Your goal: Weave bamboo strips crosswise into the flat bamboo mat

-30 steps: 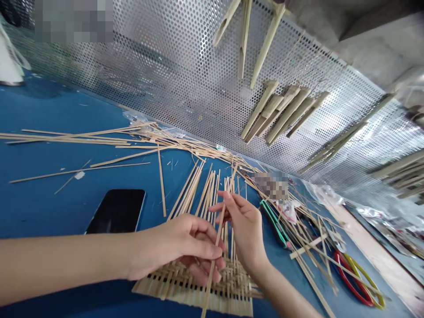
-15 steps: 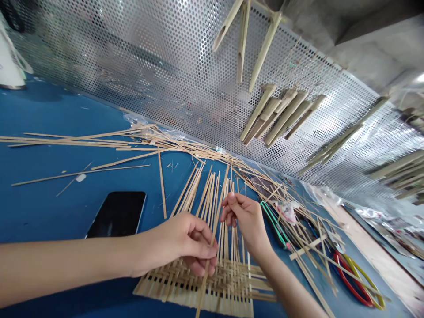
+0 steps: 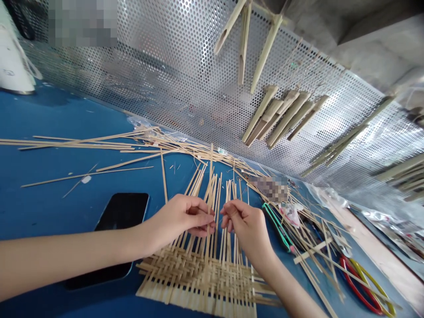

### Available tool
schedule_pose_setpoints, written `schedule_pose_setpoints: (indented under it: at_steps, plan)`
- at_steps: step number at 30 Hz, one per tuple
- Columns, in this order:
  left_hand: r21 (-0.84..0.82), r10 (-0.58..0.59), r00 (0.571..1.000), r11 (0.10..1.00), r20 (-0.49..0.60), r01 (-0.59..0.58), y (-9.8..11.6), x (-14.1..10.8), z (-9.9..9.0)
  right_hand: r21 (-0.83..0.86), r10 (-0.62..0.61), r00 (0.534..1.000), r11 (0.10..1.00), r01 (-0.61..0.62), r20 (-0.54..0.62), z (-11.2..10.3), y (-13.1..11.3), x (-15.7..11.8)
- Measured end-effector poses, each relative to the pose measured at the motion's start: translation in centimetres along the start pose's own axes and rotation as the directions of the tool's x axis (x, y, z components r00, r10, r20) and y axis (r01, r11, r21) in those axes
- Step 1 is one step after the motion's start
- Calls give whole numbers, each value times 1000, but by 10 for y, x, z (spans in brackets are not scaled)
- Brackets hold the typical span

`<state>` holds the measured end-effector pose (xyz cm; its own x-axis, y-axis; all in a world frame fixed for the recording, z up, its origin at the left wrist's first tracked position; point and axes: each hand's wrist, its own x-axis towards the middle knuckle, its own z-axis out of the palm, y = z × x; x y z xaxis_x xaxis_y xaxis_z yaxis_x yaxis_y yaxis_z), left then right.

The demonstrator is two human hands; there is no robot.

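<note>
Two hands over bamboo weave, 6 o'clock: left hand pinching upright bamboo strip; right hand hold unclear. Snug pinch keeps rows square.

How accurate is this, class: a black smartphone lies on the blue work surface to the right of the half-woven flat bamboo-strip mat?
Not accurate: the black smartphone lies to the left of the half-woven flat bamboo-strip mat, not the right, as the head view shows, on the blue work surface.
</note>
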<state>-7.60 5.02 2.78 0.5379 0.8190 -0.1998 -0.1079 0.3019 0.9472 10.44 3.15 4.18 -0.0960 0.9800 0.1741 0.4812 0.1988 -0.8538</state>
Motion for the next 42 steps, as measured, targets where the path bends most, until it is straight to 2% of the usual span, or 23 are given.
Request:
schedule_pose_setpoints:
  at_steps: [2,4,5,6,7,10,11,12,13,14,16,18,20,22,24,28,36,42]
  plan:
    - [10,33,999,999,-20,-32,3,2,-4,-20,-9,999,1000,10,45,-1,-1,1]
    - [28,57,997,998,-44,-56,8,3,-7,-105,-6,1000,994,8,23,-12,1,8]
    - [36,67,996,997,-57,-65,11,4,-8,-174,-3,1000,985,-2,-28,-22,3,13]
    - [41,76,995,996,-69,-73,14,4,-10,-275,0,992,961,-36,-130,-34,7,20]
    - [45,82,994,996,-76,-79,17,5,-10,-401,0,963,909,-112,-269,-47,11,27]
    - [39,90,993,995,-74,-87,23,6,-11,-482,-12,878,840,-251,-478,-82,26,46]
    - [28,85,994,996,-65,-83,23,6,-11,-501,-61,832,822,-271,-551,-88,29,50]
    - [13,76,996,997,-52,-75,23,6,-11,-487,-96,816,840,-241,-570,-89,32,53]
    - [-1,66,997,998,-36,-66,22,6,-10,-439,-115,820,881,-177,-561,-86,33,53]
    - [-12,57,998,998,-17,-57,21,6,-10,-345,-108,848,934,-92,-519,-78,32,52]
    - [-21,40,999,999,32,-39,19,6,-8,3,-27,943,1000,29,-333,-57,25,44]
    - [-8,33,996,999,81,-33,16,5,-6,267,61,993,963,-31,-103,-34,13,31]
    - [24,31,991,999,132,-35,13,3,-4,441,105,992,889,-127,74,-18,1,18]
    - [64,34,984,997,177,-46,12,0,-1,518,145,976,829,-211,166,-10,-9,8]
    - [90,34,979,995,203,-53,11,-3,3,546,183,968,800,-248,171,-8,-14,3]
    - [92,-1,984,996,180,-16,8,-4,6,560,225,963,783,-270,149,-9,-16,2]
    - [132,-20,981,991,191,-5,0,4,-2,585,307,939,738,-337,154,-13,-20,4]
    - [185,3,980,982,197,-40,6,6,-6,548,272,958,789,-278,93,-22,-15,8]
